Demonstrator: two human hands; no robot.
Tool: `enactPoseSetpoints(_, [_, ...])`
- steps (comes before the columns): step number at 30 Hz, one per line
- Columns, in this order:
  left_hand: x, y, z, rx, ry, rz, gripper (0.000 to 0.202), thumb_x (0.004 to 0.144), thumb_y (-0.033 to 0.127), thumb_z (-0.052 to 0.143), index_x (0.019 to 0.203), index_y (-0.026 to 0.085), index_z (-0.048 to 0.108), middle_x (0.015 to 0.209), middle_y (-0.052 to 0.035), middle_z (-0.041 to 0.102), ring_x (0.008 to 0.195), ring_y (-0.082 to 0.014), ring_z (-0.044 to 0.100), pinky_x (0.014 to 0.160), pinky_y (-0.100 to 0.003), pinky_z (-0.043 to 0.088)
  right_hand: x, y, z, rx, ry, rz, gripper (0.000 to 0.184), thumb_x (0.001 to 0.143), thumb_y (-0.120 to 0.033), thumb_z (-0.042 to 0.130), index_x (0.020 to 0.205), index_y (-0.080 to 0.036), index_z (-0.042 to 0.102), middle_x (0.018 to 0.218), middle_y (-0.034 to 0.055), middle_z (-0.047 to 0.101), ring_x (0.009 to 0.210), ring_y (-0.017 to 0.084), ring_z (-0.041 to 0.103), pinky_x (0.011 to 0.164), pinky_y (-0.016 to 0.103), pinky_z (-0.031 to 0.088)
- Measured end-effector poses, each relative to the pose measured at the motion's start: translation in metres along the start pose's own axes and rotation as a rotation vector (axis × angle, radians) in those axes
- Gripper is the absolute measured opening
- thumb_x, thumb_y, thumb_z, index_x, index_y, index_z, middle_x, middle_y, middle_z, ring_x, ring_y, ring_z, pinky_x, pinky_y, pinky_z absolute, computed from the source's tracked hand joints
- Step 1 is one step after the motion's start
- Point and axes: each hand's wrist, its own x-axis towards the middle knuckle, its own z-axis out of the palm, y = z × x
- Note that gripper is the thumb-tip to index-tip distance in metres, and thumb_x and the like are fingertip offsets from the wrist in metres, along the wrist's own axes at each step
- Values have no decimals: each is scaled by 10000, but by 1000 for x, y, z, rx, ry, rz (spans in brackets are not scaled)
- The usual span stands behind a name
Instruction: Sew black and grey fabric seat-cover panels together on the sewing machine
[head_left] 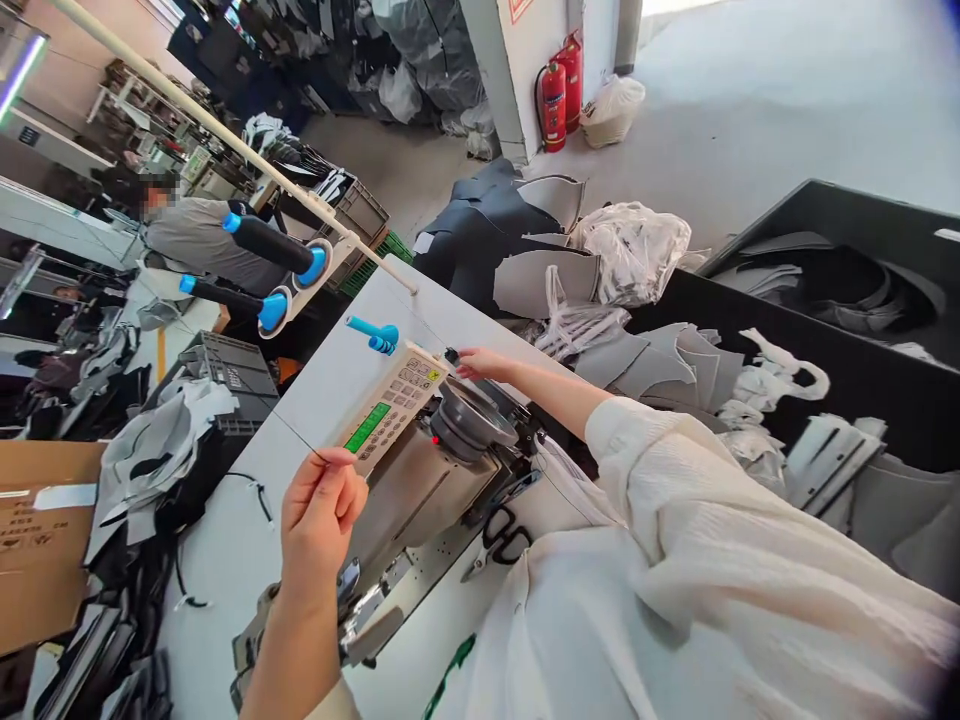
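Observation:
My left hand [321, 512] is raised in front of the sewing machine [420, 490], its fingers pinched on a thin dark thread [296, 433] that runs off to the left. My right hand [480, 362] reaches past the machine's keypad panel [390, 408] with its fingertips closed at a small black thread guide on top of the machine. A white sleeve [675, 520] covers my right arm. The handwheel [469, 420] sits just below my right hand. Black scissors [504, 535] lie on the table by the machine.
Two dark thread cones [262, 250] on blue holders stand on a white rack [225, 135] behind the table [225, 540]. Grey fabric pieces [652, 365] and plastic bags fill a black bin on the right. A seated person [195, 235] works at back left. Red fire extinguishers [559, 95] stand by a pillar.

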Motion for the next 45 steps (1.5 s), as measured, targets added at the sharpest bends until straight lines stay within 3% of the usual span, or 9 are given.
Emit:
enactPoseSetpoints(7, [-1, -3, 22, -65, -114, -43, 160, 879, 313, 552, 982, 227, 638, 599, 41, 490, 404, -34, 398, 403, -154, 271, 1, 5, -11, 78, -69, -96, 263, 932, -380, 511, 827, -139, 529, 623, -62, 431, 457, 44, 345, 428, 175, 322])
enactPoseSetpoints(11, [-18, -26, 59, -71, -478, -251, 425, 859, 393, 566, 1260, 256, 541, 1105, -93, 571, 541, -43, 457, 502, -208, 375, -34, 14, -39, 93, -92, -300, 216, 799, -296, 550, 648, -177, 454, 536, -58, 364, 459, 70, 318, 465, 223, 317])
enactPoseSetpoints(14, [-27, -54, 97, -128, -652, -489, 665, 807, 399, 613, 1406, 219, 387, 999, -92, 596, 582, -70, 467, 584, -235, 411, -82, 24, -59, 68, -89, -472, 207, 695, -301, 556, 551, -196, 452, 539, -12, 425, 542, 123, 407, 570, 290, 390])
enactPoseSetpoints(19, [-17, -86, 153, -418, -501, -695, 928, 722, 346, 627, 1479, 89, 156, 590, 34, 525, 507, -97, 462, 568, -227, 404, -165, 63, -78, -110, -30, -716, 335, 785, -378, 543, 486, -237, 490, 502, 8, 439, 609, 187, 469, 921, 434, 385])
enactPoseSetpoints(26, [-16, -88, 199, -723, -17, -790, 726, 800, 132, 537, 1431, 219, 190, 910, -6, 567, 438, -24, 348, 452, -178, 330, -215, 126, -88, -475, 48, -735, 292, 854, -381, 487, 681, -256, 686, 1065, 98, 663, 1119, 287, 505, 963, 472, 409])
enactPoseSetpoints(32, [-34, -110, 196, -867, 229, -805, 373, 817, 193, 600, 1142, 197, 416, 826, -15, 629, 424, -15, 354, 454, -150, 313, -215, 100, -100, -411, 137, -731, 270, 801, -331, 490, 608, -233, 652, 1178, 94, 628, 1101, 268, 531, 976, 447, 412])
enactPoseSetpoints(35, [-32, -124, 185, -927, 104, -800, 273, 801, 264, 622, 1027, 154, 514, 643, 40, 537, 406, -13, 288, 454, -152, 282, -215, 95, -92, -490, 38, -734, 258, 768, -315, 510, 552, -236, 627, 1151, 87, 642, 1095, 282, 533, 954, 456, 423])
enactPoseSetpoints(40, [-34, -143, 178, -325, -152, -476, 166, 800, 287, 505, 845, 166, 611, 413, 97, 261, 378, -68, 183, 445, -214, 191, -205, 100, -86, -355, 234, -575, 293, 762, -464, 534, 819, -236, 708, 1151, 112, 637, 1088, 282, 552, 938, 440, 429])
enactPoseSetpoints(45, [-48, -147, 171, 106, -358, -194, 176, 702, 81, 515, 589, 155, 628, 519, 22, 482, 522, -102, 372, 557, -252, 265, -181, 71, -61, -209, 102, -184, 544, 675, -606, 586, 1001, -179, 675, 897, 91, 684, 753, 195, 590, 630, 298, 447])
